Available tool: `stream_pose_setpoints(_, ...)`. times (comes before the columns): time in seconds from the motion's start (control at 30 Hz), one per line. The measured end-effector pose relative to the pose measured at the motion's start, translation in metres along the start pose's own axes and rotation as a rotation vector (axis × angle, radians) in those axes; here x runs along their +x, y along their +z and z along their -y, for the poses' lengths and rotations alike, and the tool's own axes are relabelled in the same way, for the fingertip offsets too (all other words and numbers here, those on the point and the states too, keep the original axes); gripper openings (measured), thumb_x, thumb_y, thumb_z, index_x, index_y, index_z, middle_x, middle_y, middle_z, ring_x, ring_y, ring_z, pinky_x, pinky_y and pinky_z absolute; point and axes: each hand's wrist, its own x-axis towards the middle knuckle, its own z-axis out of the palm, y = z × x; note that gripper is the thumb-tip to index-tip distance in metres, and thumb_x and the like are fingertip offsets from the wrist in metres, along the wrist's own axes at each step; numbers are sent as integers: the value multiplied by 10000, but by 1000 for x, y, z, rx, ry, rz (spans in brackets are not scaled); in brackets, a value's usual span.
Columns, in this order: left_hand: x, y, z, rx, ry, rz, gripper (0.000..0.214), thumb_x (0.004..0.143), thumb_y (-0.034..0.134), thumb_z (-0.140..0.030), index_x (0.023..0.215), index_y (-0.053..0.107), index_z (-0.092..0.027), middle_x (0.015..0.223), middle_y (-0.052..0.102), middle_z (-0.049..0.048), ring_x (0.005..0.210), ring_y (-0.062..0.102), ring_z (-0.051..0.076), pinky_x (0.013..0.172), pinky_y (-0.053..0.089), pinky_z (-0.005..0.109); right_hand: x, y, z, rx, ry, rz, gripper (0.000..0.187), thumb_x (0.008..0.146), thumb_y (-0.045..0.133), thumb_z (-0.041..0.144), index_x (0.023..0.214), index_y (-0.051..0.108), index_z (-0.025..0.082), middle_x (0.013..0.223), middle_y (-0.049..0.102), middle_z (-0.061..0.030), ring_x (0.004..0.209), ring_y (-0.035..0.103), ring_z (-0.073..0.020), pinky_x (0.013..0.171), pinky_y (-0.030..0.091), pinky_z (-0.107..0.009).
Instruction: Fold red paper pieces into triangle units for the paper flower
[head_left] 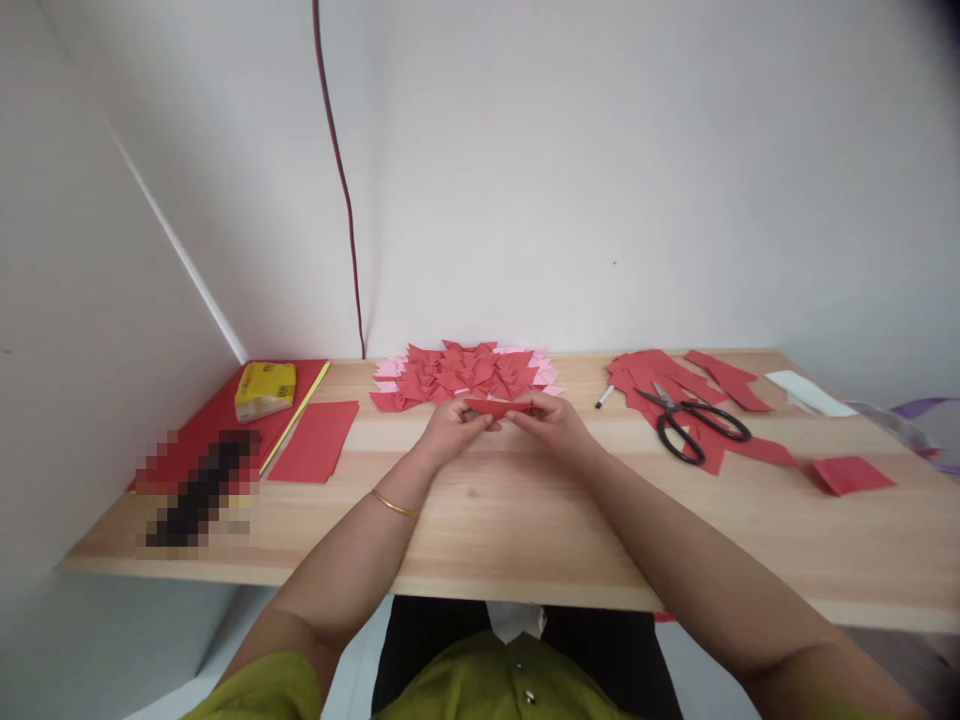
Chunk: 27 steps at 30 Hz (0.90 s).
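A small piece of folded red paper point(495, 407) is stretched between my two hands above the middle of the table. My left hand point(456, 430) pinches its left end, thumb toward me. At the right end, my right hand point(553, 424) grips it between thumb and fingers. Just behind my hands lies a heap of folded red paper pieces point(465, 372), with folded pink paper pieces point(390, 370) showing at both sides of it. My fingers cover part of the held paper.
Black-handled scissors point(682, 420) rest on red paper scraps point(652, 370) at the right, near a marker point(604, 397). A red square point(855, 475) lies farther right. Leftward are stacked red sheets point(315, 440) and a yellow packet point(266, 388). One dark object at left is blurred out.
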Motion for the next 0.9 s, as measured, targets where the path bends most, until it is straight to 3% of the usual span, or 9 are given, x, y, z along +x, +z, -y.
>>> stream_pose_setpoints(0.2, 1, -1, -4, -182, -30, -33, 305, 633, 779, -306, 855, 671, -125, 730, 695, 38, 491, 601, 106, 550, 500, 257, -1, 0, 1, -63, -2, -5, 231, 777, 638, 399, 826, 677, 177, 757, 658, -41, 681, 570, -161, 631, 438, -288)
stream_pose_setpoints(0.33, 2, 0, -5, -303, -56, -110, 306, 624, 778, -333, 822, 669, -127, 642, 678, 30, 534, 622, 128, 602, 518, 277, -2, 2, 4, -177, -49, -57, 206, 790, 615, 373, 867, 678, 192, 820, 674, -54, 756, 599, -185, 689, 466, -309)
stream_pose_setpoints(0.43, 1, 3, -5, -243, -21, -111, 286, 638, 769, -345, 800, 687, -124, 666, 683, 41, 575, 631, 134, 654, 526, 297, -3, 6, 11, -278, -170, -98, 179, 797, 598, 317, 919, 675, 210, 899, 686, -68, 839, 615, -200, 771, 473, -329)
stream_pose_setpoints(0.5, -1, 7, -6, -170, 21, -72, 260, 670, 749, -345, 804, 702, -127, 699, 685, 47, 591, 627, 128, 669, 522, 294, -4, 9, 17, -333, -208, -87, 139, 810, 568, 281, 861, 680, 215, 844, 686, -64, 797, 616, -190, 753, 474, -319)
stream_pose_setpoints(0.6, -4, 11, -8, -60, 81, -19, 243, 706, 722, -356, 811, 716, -137, 776, 690, 57, 608, 621, 124, 661, 516, 288, -5, 14, 24, -383, -199, -70, 148, 802, 542, 245, 721, 664, 218, 724, 663, -48, 704, 598, -174, 701, 469, -304)
stream_pose_setpoints(0.7, -4, 10, -9, 15, 110, 13, 233, 723, 704, -363, 801, 718, -144, 840, 694, 66, 601, 609, 118, 636, 502, 282, -5, 15, 25, -333, -168, -83, 125, 758, 538, 208, 700, 649, 211, 718, 654, -42, 695, 595, -169, 663, 469, -286)
stream_pose_setpoints(0.9, 0, -5, -11, 3, 62, -140, 183, 691, 716, -324, 736, 686, -150, 490, 566, -22, 479, 518, 93, 569, 424, 244, 2, -8, 15, -328, -49, -150, 79, 685, 536, 195, 640, 601, 196, 671, 633, -25, 652, 564, -159, 635, 433, -283)
